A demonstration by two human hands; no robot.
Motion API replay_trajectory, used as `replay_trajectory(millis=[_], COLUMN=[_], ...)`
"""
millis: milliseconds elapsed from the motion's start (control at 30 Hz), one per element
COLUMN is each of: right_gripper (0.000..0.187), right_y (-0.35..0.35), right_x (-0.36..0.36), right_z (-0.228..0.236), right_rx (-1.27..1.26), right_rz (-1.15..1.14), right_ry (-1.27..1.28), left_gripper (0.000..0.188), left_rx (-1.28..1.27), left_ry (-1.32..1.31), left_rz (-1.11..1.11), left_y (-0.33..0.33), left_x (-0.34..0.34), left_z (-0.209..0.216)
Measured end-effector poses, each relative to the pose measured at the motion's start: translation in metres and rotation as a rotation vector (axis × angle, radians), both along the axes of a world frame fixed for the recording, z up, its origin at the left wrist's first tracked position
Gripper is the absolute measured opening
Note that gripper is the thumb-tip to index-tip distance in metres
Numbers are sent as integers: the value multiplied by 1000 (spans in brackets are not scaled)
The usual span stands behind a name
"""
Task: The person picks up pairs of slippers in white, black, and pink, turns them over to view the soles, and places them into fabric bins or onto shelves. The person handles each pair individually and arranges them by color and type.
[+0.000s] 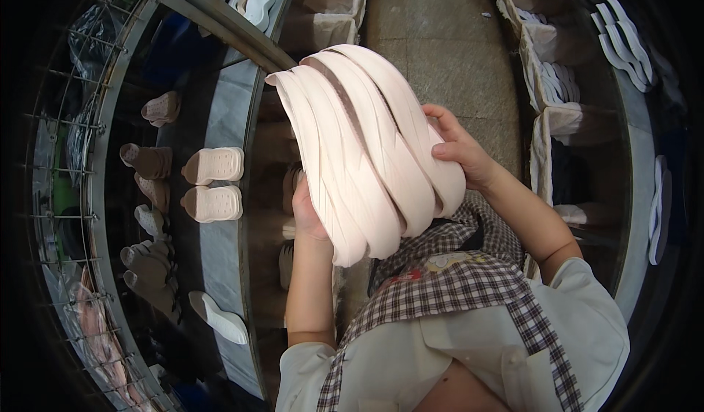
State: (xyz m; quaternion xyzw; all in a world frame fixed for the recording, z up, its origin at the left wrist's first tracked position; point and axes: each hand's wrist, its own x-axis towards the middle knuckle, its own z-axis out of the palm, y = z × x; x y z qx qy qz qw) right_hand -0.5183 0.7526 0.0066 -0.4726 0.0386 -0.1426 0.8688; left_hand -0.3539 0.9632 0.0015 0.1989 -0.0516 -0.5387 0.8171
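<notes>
Pale pink stack of long, curved, foam-looking pieces (367,163): held up mid-view in front of the person's chest, both hands on it. Layers fan apart, long axis roughly 11 to 5 o'clock, bowed toward 1. Right hand (460,148) pinches the 3 o'clock edge, thumb on top, so the stack lies toward its 9. Left hand (308,210) holds the 8 o'clock edge from beneath, fingers mostly hidden; stack lies toward its 2. Both hands touch it; neither clearly nearer.

Just below, at 5: brown-and-white checked cloth apron (455,289). Farther out at 9: grey, smooth tabletop (233,122) with two cream, perforated shoe-shaped pieces (220,185) side by side; white, elongated sole-like piece (224,320) at 8. Toward 2: off-white cloth-lined bins (541,137); beyond, white, wavy sole-like pieces (623,44). Farthest, at 12: grey-brown concrete-looking floor (425,9).
</notes>
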Motion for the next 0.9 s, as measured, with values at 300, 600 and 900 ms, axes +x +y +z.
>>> replay_trajectory(millis=[300, 600, 900], right_gripper=[80, 84, 79], right_y=[7, 8, 19], right_x=[0, -2, 8], right_z=[-8, -16, 8], right_rx=[72, 8, -130], right_rz=[6, 78, 97], right_ry=[-17, -64, -26], left_gripper=[49, 47, 55], left_rx=[-20, 78, 134], left_ry=[-30, -168, -77], left_rz=[69, 95, 188], left_y=[13, 16, 5], left_x=[-12, -9, -15], left_z=[-17, -25, -17])
